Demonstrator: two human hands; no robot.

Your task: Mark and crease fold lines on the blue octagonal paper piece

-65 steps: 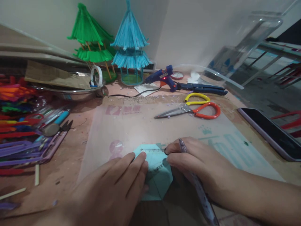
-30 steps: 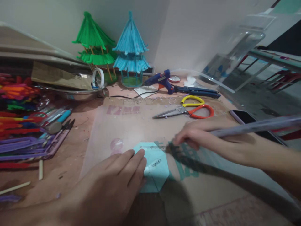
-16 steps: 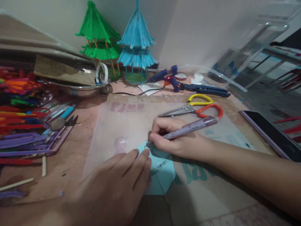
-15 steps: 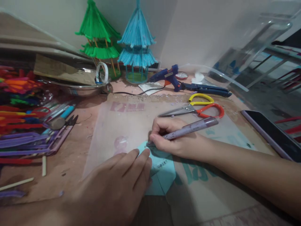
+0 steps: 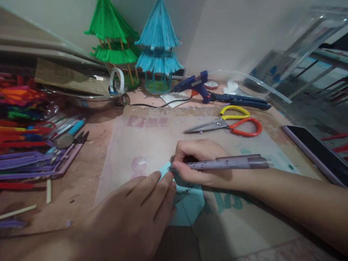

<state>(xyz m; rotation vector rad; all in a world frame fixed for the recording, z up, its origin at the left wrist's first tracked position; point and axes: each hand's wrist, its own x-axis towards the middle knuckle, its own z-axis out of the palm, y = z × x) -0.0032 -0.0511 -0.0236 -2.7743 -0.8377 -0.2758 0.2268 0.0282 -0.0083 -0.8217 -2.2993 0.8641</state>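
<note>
My right hand [image 5: 199, 161] is closed round a purple-grey pen [image 5: 228, 163], its tip down on a light blue paper piece [image 5: 187, 206] with angled corners. Small dark writing and a few straight lines show on that paper. Flat across the paper's left part lies my left hand [image 5: 141, 206], fingers stretched out and holding nothing; it hides much of the piece. Under both is a translucent sheet [image 5: 114, 145] with printed marks, on brown cardboard. Beyond my right hand rest scissors [image 5: 225, 123] with one yellow and one orange-red handle.
Green [image 5: 110, 32] and blue [image 5: 159, 40] two-tiered towers stand by the wall. A blue glue gun [image 5: 194, 85] and a metal bowl [image 5: 89, 101] are at the back. Pipe cleaners [image 5: 24, 159] and cutters [image 5: 78, 141] lie left, a phone [image 5: 318, 154] right.
The pen has swung in my right hand so its back end points lower and further right. My left hand stays pressed on the paper. The view has shifted slightly.
</note>
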